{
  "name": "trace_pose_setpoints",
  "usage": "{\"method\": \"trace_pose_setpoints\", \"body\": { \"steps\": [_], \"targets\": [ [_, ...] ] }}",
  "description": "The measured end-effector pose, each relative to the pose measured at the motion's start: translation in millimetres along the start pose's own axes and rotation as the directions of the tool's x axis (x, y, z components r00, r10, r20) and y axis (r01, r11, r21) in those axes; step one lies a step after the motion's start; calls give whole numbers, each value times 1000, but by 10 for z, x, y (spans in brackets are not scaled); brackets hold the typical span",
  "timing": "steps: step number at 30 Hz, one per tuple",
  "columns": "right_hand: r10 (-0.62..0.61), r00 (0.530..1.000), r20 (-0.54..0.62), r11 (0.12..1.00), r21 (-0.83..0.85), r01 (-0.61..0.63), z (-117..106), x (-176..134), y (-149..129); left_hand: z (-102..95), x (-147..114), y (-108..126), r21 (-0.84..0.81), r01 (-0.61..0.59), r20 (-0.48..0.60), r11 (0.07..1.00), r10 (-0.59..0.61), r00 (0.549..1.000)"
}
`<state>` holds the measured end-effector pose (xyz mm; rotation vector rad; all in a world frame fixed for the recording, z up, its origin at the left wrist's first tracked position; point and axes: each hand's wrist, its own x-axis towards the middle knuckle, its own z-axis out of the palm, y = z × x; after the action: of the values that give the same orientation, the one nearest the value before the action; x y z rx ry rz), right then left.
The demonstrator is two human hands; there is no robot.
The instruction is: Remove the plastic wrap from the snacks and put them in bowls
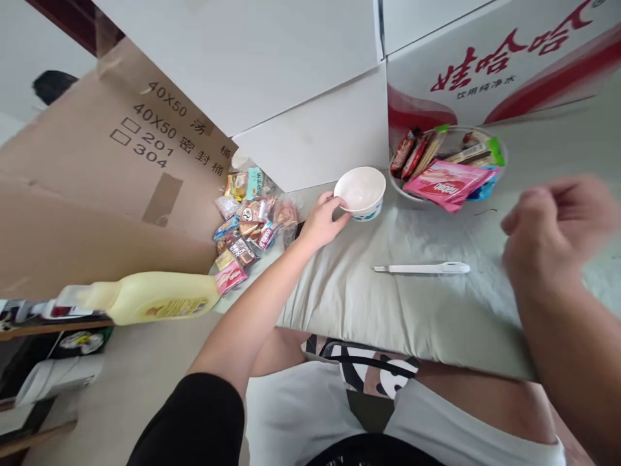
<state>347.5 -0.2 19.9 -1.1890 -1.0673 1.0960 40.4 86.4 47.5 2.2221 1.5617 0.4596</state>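
Observation:
My left hand (324,223) pinches the near-left rim of a white paper bowl (366,189) with blue print on its outside. The bowl stands upright on the cloth-covered table (339,285), and nothing shows inside it. On the right, my right hand (557,233) is raised over the cloth with its fingers curled in, partly blurred. Whether it holds something small is hidden. Between the hands lies a white utility knife (421,268), its blade end pointing left. A clear round bowl (398,189) of packaged snacks sits beyond it, with a pink wafer packet (449,184) on top.
Loose wrapped snacks (250,223) are heaped at the left, against a brown carton (121,162). White boxes (315,129) and a carton with red lettering (499,65) wall off the back. A yellow bottle (165,298) juts in at the table's left edge.

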Motion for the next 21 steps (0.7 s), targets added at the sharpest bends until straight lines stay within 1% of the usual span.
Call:
{"method": "trace_pose_setpoints", "body": {
  "steps": [1, 2, 3, 4, 5, 6, 8, 11, 13, 15, 18, 21],
  "targets": [
    [-62, 966, -252, 997, -57, 49, 11, 21, -27, 22, 4, 11, -9, -8, -7, 1000, 8, 1000],
    [-63, 923, -381, 994, -110, 22, 35, 48, -53, 40, 8, 22, -14, -12, -17, 1000, 12, 1000],
    [-10, 899, -437, 989, -137, -56, 69, 83, -74, 54, 12, 32, -17, -13, -26, 1000, 13, 1000],
    [81, 909, -409, 978, -143, -151, 107, 125, -87, 63, 18, 44, -17, -13, -34, 1000, 12, 999],
    [160, 918, -363, 967, -128, -219, 144, 173, -90, 68, 27, 59, -14, -10, -41, 1000, 9, 999],
    [199, 926, -321, 965, -99, -241, 176, 228, -87, 71, 39, 78, -8, -7, -46, 1000, 6, 999],
    [277, 911, -305, 951, -49, -306, 216, 349, -77, 74, 72, 132, 28, -23, -55, 999, 24, 998],
    [409, 859, -308, 898, -33, -439, 209, 521, -110, 99, 159, 246, 111, -89, -74, 990, 97, 992],
    [379, 881, -285, 913, -42, -406, 157, 606, -168, 139, 250, 333, 119, -98, -99, 988, 110, 989],
    [359, 887, -289, 924, -26, -382, 68, 660, -233, 199, 361, 424, 95, -88, -112, 992, 99, 989],
    [352, 875, -332, 928, 2, -372, -138, 682, -311, 325, 527, 585, 67, -105, -91, 992, 111, 990],
    [338, 860, -382, 934, 19, -358, -433, 601, -347, 499, 650, 804, 35, -134, -69, 990, 137, 988]
  ]
}}
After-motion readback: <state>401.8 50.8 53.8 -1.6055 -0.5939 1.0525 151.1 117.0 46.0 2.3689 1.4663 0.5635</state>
